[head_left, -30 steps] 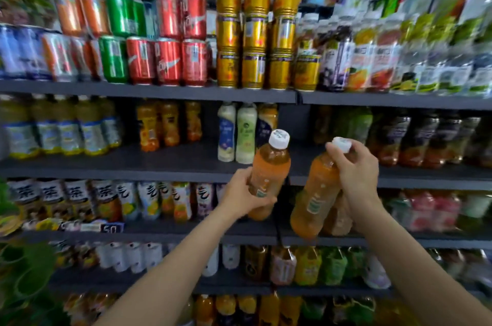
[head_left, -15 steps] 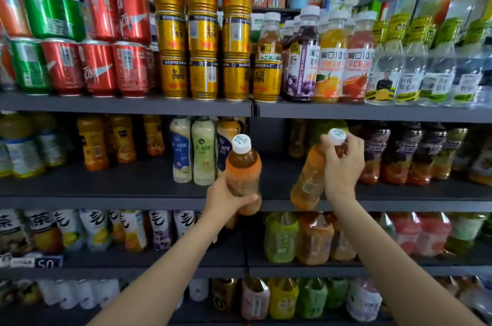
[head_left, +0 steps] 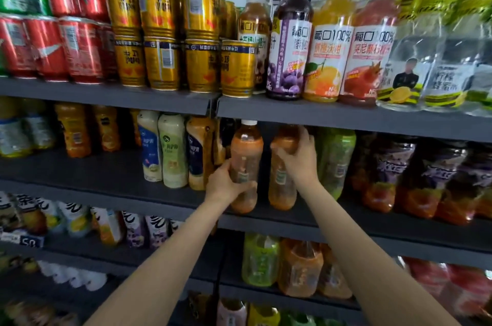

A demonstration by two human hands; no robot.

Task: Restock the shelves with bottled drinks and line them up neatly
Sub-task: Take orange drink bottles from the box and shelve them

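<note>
Two orange drink bottles stand upright side by side at the front of the dark middle shelf (head_left: 269, 220). My left hand (head_left: 222, 184) grips the left orange bottle (head_left: 246, 149) round its lower half; its white cap shows just under the shelf above. My right hand (head_left: 298, 159) grips the right orange bottle (head_left: 282, 189) round its upper part, and the shelf above hides that bottle's cap. The two bottles stand close together, a narrow gap between them.
Cream and blue-labelled bottles (head_left: 173, 149) stand just left of the pair, a green bottle (head_left: 336, 160) just right, then dark juice bottles (head_left: 415, 179). Gold cans (head_left: 159, 59) and juice bottles (head_left: 327, 59) fill the shelf above. Bare shelf lies at the left (head_left: 93, 173).
Both hands moved forward and up from in front of the shelves, carrying the orange bottles onto the middle shelf. The bottles went from tilted to upright. The camera came closer.
</note>
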